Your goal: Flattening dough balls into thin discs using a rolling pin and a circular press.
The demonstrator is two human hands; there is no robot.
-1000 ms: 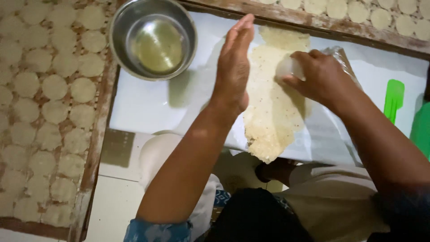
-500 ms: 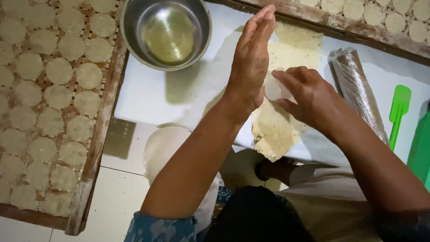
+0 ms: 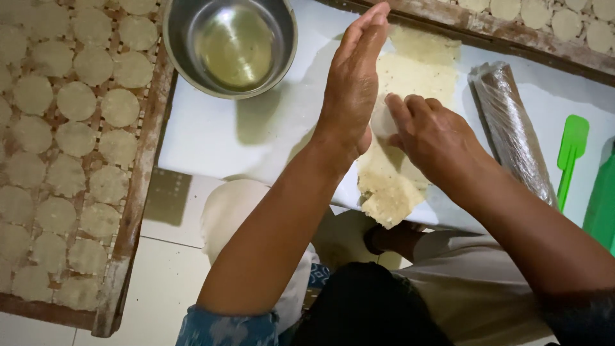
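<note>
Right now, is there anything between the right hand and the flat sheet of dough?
Only a small white round piece, held under the right hand on the dough sheet. The left hand stands on edge just beside it. Nothing else shows between them.

Single head-worn view, looked steeply down, close over white board [image 3: 218, 138] and dough sheet [image 3: 410, 83].
</note>
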